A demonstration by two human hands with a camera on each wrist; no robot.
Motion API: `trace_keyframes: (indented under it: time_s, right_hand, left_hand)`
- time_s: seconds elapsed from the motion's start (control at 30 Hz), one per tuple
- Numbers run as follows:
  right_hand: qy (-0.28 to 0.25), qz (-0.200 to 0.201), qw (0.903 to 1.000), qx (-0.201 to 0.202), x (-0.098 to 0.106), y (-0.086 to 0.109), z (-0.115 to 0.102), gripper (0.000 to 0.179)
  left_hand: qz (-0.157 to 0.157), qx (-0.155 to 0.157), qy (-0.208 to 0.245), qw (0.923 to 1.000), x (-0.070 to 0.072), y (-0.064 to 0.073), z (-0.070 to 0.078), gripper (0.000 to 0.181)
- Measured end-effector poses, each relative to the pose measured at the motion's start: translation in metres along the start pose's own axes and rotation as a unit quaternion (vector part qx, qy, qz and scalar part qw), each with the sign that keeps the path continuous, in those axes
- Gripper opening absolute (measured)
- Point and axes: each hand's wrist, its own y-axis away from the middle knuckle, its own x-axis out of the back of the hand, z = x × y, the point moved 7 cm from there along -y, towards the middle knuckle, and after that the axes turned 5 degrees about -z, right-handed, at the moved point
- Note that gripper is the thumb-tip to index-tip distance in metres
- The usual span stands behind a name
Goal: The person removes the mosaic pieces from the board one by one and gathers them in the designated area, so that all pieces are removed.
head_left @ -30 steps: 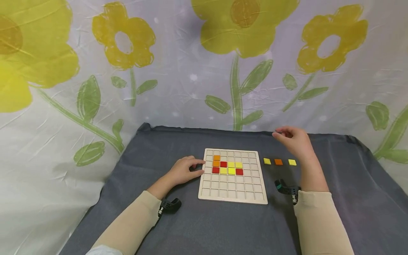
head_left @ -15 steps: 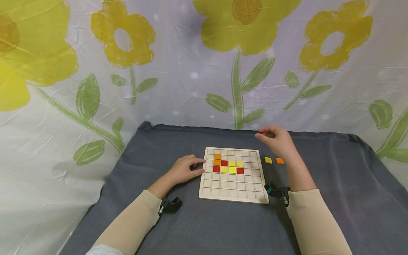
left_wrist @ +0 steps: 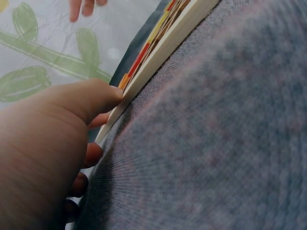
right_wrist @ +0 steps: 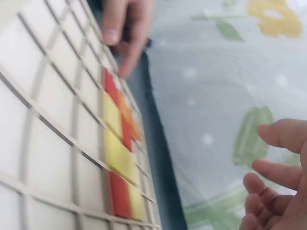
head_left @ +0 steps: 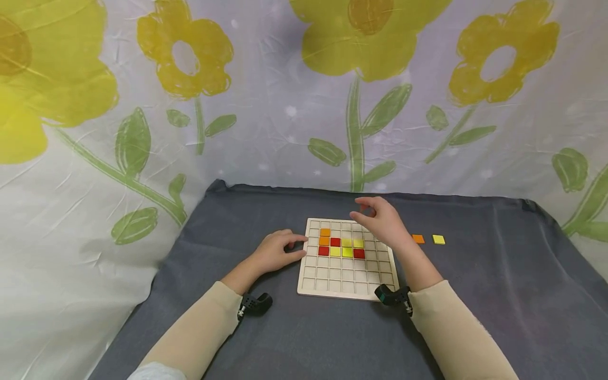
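A light wooden grid board (head_left: pixel 328 274) lies on the dark cloth. On it are several red, orange and yellow square tiles, such as a yellow tile (head_left: pixel 347 252) and a red tile (head_left: pixel 359 254). My left hand (head_left: pixel 275 253) rests at the board's left edge; the thumb and index fingertips touch the rim, also in the left wrist view. Above the board's far right part hovers my right hand (head_left: pixel 382 221). In the right wrist view its thumb and index finger (right_wrist: pixel 278 173) stand apart, with no tile visible between them.
To the right of the board an orange tile (head_left: pixel 418 238) and a yellow tile (head_left: pixel 438 239) lie on the dark cloth (head_left: pixel 513 295). My right forearm covers the cloth just beside the board. Behind the table hangs a flowered curtain (head_left: pixel 266 132).
My right hand has moved left, from above the loose tiles to over the board. One loose yellow tile is now hidden by my arm. The left hand stays put.
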Motion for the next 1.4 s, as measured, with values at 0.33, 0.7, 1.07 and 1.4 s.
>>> trace_keyframes:
  time_s: [0.33,0.7,1.07,1.4]
  right_hand:
    - [0.075,-0.074,0.9938,0.035,-0.054,-0.005,-0.004,0.057]
    - [0.196,-0.135,0.9711,0.017,-0.083,-0.009,0.011,0.069]
    - [0.189,-0.122,0.9739,0.031,-0.090,-0.015,0.022,0.058]
    - [0.184,-0.071,0.9781,0.067,-0.087,-0.018,0.015,0.043]
  left_hand:
    - [-0.004,0.000,0.001,1.0000,0.002,0.000,0.002,0.039]
    - [-0.002,-0.003,-0.003,1.0000,0.003,0.000,0.002,0.039]
    - [-0.008,-0.002,0.004,1.0000,0.001,0.001,0.003,0.039]
    - [0.001,-0.011,0.001,0.9999,0.001,0.001,0.003,0.038]
